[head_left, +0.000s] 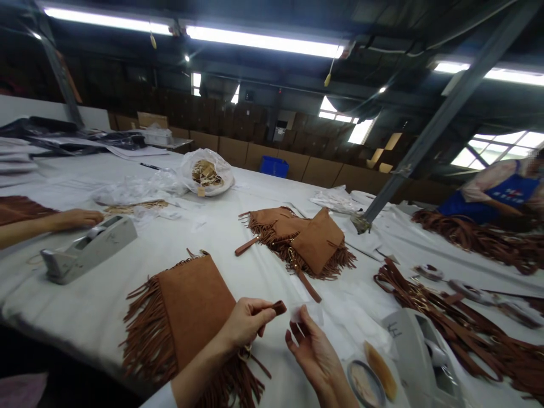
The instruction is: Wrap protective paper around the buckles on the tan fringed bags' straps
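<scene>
My left hand is closed in a pinch on the end of a brown strap. The strap belongs to a brown suede fringed bag that lies flat on the white table under my left forearm. My right hand is just to the right, palm turned up. Its fingertips hold a small clear piece of tape close to the strap end.
A grey tape dispenser and a small round tin sit by my right hand. Another dispenser stands at the left near a co-worker's hand. More fringed bags lie mid-table and brown straps at the right, with a person in blue beyond.
</scene>
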`<state>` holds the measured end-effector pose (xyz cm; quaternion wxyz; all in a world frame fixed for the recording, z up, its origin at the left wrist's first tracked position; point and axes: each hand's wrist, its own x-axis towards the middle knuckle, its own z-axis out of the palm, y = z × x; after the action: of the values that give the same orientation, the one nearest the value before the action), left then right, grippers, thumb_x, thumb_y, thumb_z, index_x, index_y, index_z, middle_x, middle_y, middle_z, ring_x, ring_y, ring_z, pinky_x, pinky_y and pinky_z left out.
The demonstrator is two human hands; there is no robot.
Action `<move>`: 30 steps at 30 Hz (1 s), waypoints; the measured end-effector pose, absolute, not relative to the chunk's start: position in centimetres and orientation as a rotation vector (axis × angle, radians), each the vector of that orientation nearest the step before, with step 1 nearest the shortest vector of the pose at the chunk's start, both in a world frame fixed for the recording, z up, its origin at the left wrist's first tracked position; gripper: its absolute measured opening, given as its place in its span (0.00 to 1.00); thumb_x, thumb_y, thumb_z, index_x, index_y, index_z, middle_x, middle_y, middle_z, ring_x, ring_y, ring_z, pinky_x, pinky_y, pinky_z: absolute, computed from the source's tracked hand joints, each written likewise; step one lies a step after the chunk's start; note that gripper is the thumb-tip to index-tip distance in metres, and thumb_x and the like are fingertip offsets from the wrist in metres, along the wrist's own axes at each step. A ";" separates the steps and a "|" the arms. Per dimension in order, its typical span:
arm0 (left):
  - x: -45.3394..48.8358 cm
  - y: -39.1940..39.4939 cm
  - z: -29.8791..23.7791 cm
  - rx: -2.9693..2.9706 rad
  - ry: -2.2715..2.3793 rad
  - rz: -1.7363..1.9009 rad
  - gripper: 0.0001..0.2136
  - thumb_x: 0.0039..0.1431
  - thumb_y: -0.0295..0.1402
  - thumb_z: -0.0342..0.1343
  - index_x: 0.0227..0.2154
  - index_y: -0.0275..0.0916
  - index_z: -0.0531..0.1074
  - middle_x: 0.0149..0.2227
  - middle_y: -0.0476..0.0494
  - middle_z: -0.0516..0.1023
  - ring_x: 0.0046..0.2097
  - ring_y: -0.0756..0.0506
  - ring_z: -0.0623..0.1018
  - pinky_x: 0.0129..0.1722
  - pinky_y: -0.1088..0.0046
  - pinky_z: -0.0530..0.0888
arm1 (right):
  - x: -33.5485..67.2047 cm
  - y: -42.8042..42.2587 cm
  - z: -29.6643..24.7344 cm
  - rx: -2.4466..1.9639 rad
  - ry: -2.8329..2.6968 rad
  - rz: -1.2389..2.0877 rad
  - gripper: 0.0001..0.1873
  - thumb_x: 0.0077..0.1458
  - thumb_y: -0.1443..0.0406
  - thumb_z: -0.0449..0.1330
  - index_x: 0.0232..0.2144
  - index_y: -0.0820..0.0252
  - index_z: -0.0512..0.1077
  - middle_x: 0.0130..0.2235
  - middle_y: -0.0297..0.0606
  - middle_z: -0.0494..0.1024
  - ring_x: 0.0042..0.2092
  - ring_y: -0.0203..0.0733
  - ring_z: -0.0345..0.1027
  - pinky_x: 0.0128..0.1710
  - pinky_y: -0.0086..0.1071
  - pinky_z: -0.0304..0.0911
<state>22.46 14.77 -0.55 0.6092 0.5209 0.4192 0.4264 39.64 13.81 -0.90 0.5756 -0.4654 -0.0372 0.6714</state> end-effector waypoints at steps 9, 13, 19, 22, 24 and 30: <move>22.7 13.7 -0.7 1.281 1.026 1.010 0.19 0.51 0.44 0.57 0.35 0.32 0.81 0.14 0.55 0.60 0.17 0.55 0.57 0.17 0.78 0.54 | 38.8 13.3 -0.4 -1.082 -0.250 1.567 0.16 0.34 0.62 0.75 0.23 0.59 0.73 0.25 0.29 0.77 0.29 0.33 0.67 0.30 0.28 0.63; 22.7 13.8 -1.0 1.306 1.022 1.021 0.19 0.52 0.44 0.56 0.35 0.31 0.81 0.15 0.54 0.62 0.18 0.55 0.59 0.18 0.78 0.54 | 38.6 13.3 -0.3 -1.074 -0.293 1.583 0.16 0.35 0.61 0.74 0.23 0.60 0.73 0.26 0.30 0.77 0.29 0.33 0.67 0.32 0.29 0.63; 22.7 13.9 -1.4 1.364 1.027 1.033 0.16 0.53 0.40 0.56 0.34 0.32 0.81 0.17 0.54 0.61 0.20 0.54 0.59 0.20 0.78 0.55 | 38.5 13.7 0.0 -1.105 -0.294 1.540 0.15 0.34 0.60 0.74 0.22 0.60 0.73 0.24 0.30 0.77 0.27 0.32 0.65 0.31 0.28 0.61; 22.8 14.0 -1.5 1.391 1.042 1.038 0.16 0.54 0.39 0.55 0.32 0.31 0.81 0.17 0.54 0.60 0.20 0.54 0.58 0.20 0.77 0.54 | 38.2 13.6 0.4 -1.129 -0.368 1.526 0.15 0.35 0.58 0.73 0.20 0.60 0.74 0.24 0.31 0.76 0.28 0.33 0.65 0.31 0.28 0.61; 22.8 14.0 -1.5 1.409 1.053 1.036 0.16 0.54 0.39 0.54 0.31 0.30 0.80 0.16 0.55 0.59 0.20 0.54 0.58 0.20 0.77 0.54 | 38.1 13.4 0.6 -1.171 -0.456 1.478 0.16 0.34 0.57 0.73 0.20 0.61 0.74 0.24 0.32 0.76 0.28 0.34 0.64 0.31 0.28 0.60; 22.9 14.2 -1.4 1.414 1.082 1.046 0.16 0.55 0.41 0.54 0.29 0.31 0.79 0.16 0.54 0.62 0.20 0.53 0.61 0.20 0.77 0.56 | 38.3 13.2 0.1 -1.318 -0.841 1.204 0.18 0.36 0.54 0.71 0.25 0.64 0.79 0.26 0.36 0.78 0.33 0.41 0.67 0.37 0.31 0.61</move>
<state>22.90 14.15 -1.38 0.5127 0.5879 0.4500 0.4348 38.26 13.24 0.07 0.5514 -0.5573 -0.3555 0.5088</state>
